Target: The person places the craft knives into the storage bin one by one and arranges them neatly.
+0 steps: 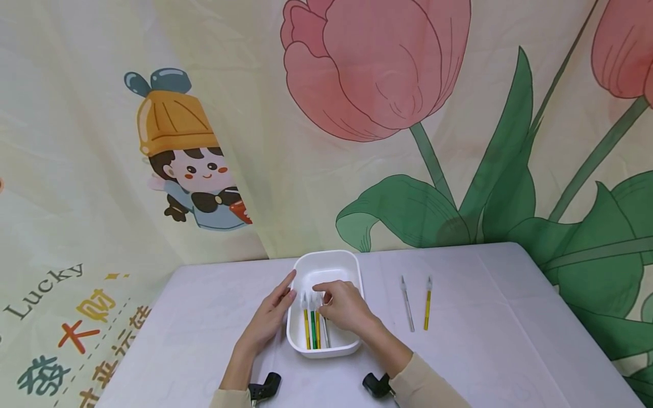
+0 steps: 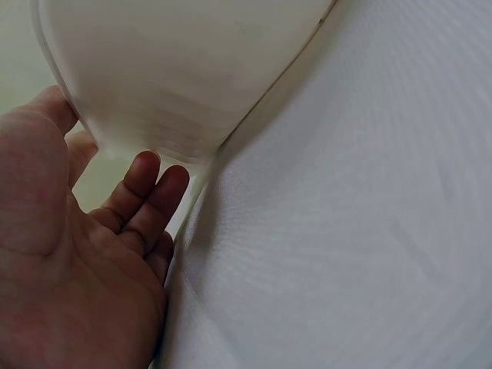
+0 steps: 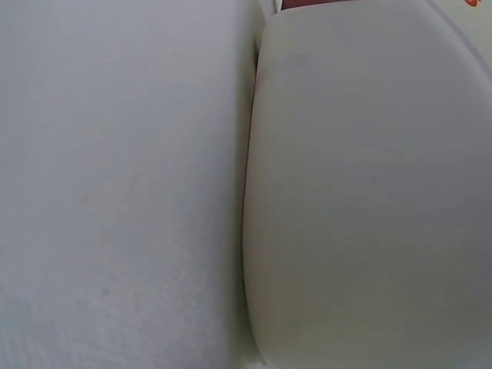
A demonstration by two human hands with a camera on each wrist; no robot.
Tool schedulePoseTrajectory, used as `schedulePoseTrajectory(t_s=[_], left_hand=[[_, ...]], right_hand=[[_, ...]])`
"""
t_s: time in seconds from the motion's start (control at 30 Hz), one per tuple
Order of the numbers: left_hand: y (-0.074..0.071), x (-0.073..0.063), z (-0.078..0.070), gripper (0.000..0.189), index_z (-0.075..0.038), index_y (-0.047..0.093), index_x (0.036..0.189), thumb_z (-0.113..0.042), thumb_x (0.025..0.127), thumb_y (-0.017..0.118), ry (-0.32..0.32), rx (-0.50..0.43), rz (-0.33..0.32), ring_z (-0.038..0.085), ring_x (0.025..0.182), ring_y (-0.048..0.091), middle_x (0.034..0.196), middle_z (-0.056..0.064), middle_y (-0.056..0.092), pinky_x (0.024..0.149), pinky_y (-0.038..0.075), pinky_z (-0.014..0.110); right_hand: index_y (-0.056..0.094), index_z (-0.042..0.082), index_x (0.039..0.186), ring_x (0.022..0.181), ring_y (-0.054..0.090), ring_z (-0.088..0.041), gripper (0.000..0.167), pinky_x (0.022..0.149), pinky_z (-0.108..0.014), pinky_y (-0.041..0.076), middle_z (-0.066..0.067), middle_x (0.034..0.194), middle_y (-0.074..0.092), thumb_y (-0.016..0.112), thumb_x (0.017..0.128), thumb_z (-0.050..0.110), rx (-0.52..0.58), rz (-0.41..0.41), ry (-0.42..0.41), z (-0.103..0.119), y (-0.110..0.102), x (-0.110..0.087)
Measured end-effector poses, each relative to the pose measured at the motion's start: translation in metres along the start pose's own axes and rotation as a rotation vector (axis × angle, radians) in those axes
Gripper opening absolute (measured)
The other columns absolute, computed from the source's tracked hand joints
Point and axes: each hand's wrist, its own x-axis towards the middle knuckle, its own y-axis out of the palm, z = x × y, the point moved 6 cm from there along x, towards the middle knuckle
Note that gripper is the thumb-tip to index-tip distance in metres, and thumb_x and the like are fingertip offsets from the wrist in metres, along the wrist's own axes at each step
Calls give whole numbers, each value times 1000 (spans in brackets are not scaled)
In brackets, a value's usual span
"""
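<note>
A white plastic tray [image 1: 334, 263] stands on the table. Inside lie several slim pen-shaped tools with clear pointed caps: yellow, a green one [image 1: 313, 328], and a silver one [image 1: 327, 335]. My left hand [image 1: 267, 317] touches the tray's left rim with thumb and forefinger; in the left wrist view its other fingers rest loosely near the tray's outer wall [image 2: 177, 69]. Reaching over the right rim, my right hand [image 1: 344, 306] bends thumb and forefinger at the upper end of the silver tool, partly hiding it. The right wrist view has only the tray's outside [image 3: 369, 184] and tablecloth.
To the tray's right lie another silver tool [image 1: 407, 306] and a yellow one [image 1: 427, 306], side by side on the white tablecloth [image 1: 490, 340]. Black wrist devices [image 1: 266, 386] sit by both forearms. A printed curtain [image 1: 306, 187] hangs behind the table.
</note>
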Motion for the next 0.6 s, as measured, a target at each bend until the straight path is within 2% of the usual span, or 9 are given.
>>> schedulePoseTrajectory(t_s=[0.27, 0.6], left_hand=[[0, 1, 1, 53, -44, 37, 160, -43, 109, 52, 5, -5, 5, 27, 162, 17, 171, -9, 29, 129, 12, 57], [0, 1, 1, 53, -38, 36, 162, -37, 111, 51, 9, -8, 1, 26, 162, 18, 170, -9, 30, 130, 11, 57]], right_hand=[[75, 10, 128, 68, 53, -8, 44, 56, -20, 44, 4, 79, 62, 80, 85, 3, -62, -8, -6, 0, 1, 2], [74, 7, 127, 65, 52, -8, 44, 55, -21, 43, 4, 75, 60, 80, 84, 4, -94, 0, 8, 0, 4, 4]])
